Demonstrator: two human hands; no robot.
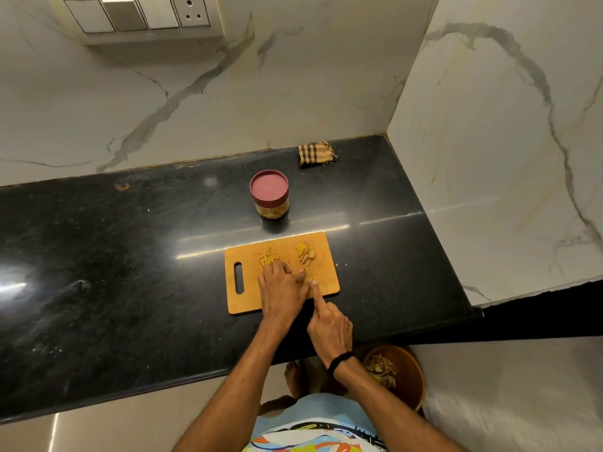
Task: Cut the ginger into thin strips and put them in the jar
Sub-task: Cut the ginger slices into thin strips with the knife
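A wooden cutting board [323,243] lies on the black counter. On it sit a pile of ginger strips [268,257] at the back left and a pile of ginger slices [305,253] at the back right. My left hand [282,288] presses down on a piece of ginger, mostly hidden under its fingers. My right hand [329,324] grips a knife [307,275], index finger along the blade's spine, the blade right beside my left fingertips. Behind the board stands the jar [272,208], holding some yellow ginger, with its maroon lid [269,187] on.
A folded checked cloth [316,154] lies at the back of the black counter [130,256] near the corner. Marble walls rise behind and to the right. A brown bin [408,373] with peelings stands on the floor below the counter's front edge.
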